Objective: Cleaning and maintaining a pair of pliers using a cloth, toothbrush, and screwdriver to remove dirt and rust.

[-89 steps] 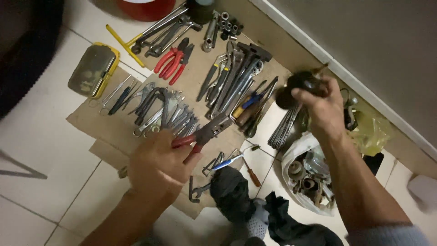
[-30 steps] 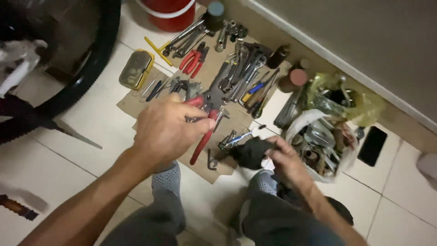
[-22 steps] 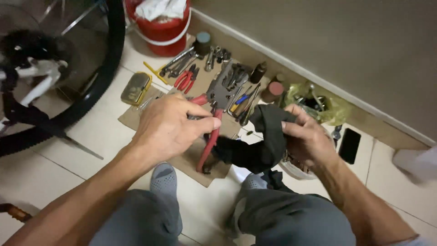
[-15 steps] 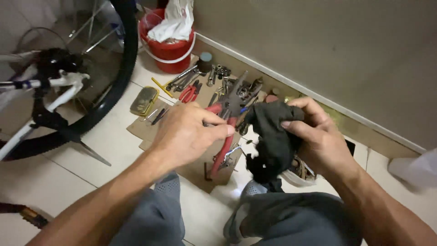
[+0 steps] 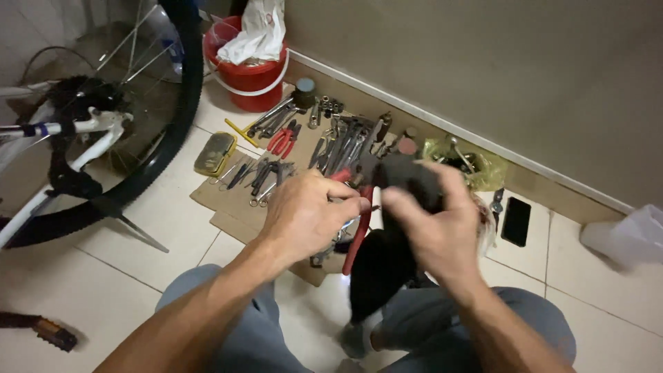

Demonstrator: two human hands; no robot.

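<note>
Up close, left hand (image 5: 307,217) gripping red-handled pliers (image 5: 358,231), right hand (image 5: 435,231) clutching limp black cloth (image 5: 387,255).

The floor (image 5: 103,269) was laid with pale, off-white square tiles with thin dark grout lines, dimly and evenly lit. A plain beige wall (image 5: 483,69) ran diagonally across the upper right, meeting the floor at a light skirting strip (image 5: 428,119). A red bucket (image 5: 245,83) stuffed with white cloth stood against the wall. To the left a bicycle wheel (image 5: 176,124) with a black tyre and thin spokes leaned into view, a white frame (image 5: 83,131) beside it. A flattened sheet of brown cardboard (image 5: 228,200) lay on the tiles. A dark phone (image 5: 516,221) rested flat near the skirting, and a translucent white container (image 5: 625,235) sat at the right edge.
</note>
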